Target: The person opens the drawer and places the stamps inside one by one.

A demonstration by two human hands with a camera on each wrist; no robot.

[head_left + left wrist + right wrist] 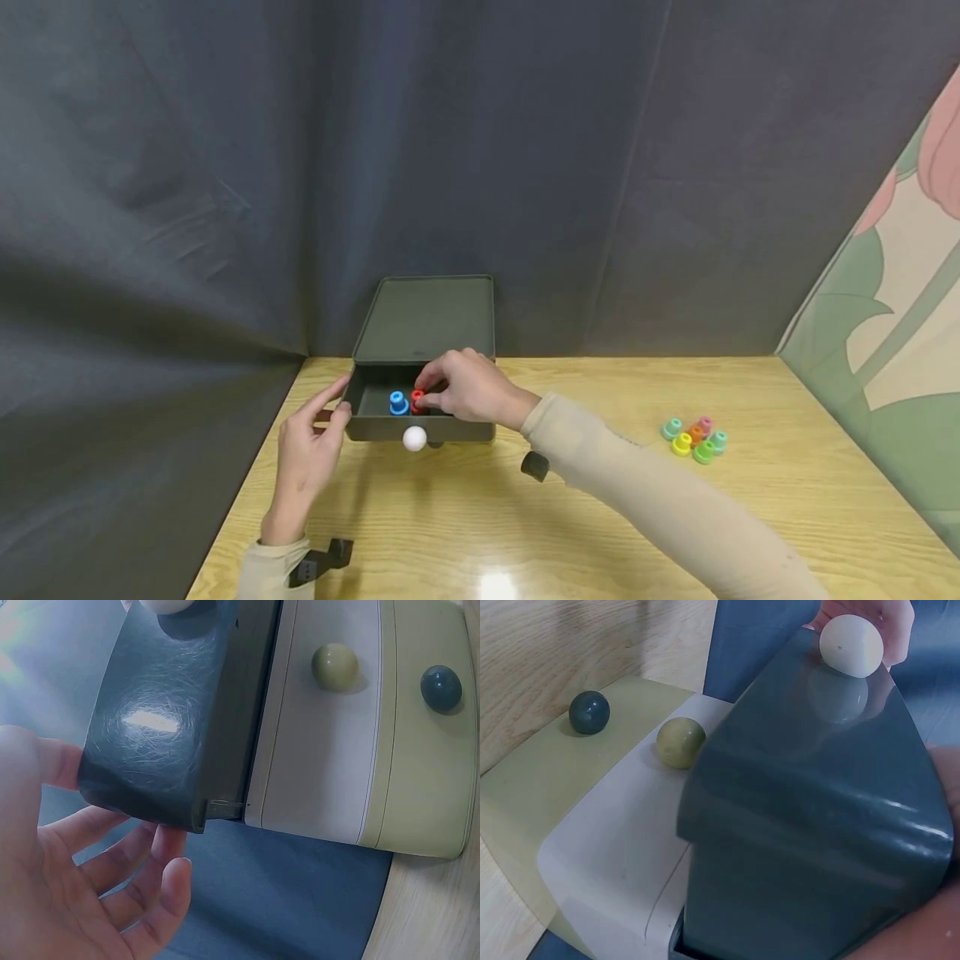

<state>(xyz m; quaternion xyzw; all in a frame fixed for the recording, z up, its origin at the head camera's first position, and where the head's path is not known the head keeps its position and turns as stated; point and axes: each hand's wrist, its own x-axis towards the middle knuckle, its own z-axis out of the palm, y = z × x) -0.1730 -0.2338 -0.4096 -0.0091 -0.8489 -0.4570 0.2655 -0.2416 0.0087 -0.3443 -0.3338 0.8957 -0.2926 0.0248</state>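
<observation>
A dark green drawer (367, 429) with a white knob (415, 438) is pulled out of a small drawer unit. Inside it, a blue stepped peg (398, 403) stands beside a red stepped peg (417, 400). My right hand (474, 387) reaches over the drawer and pinches the red peg between thumb and fingers. My left hand (311, 442) holds the drawer's left front corner, thumb near the front edge and fingers along the side wall. The left wrist view shows these fingers (169, 844) against the drawer's end. Both pegs are hidden in the wrist views.
Below the drawer are a white drawer (315, 750) with a yellowish knob (335, 667) and a pale green drawer (420, 772) with a dark knob (441, 689). Several coloured pegs (703, 452) cluster on the wooden table (600, 533) at right. Dark curtains (480, 167) hang behind.
</observation>
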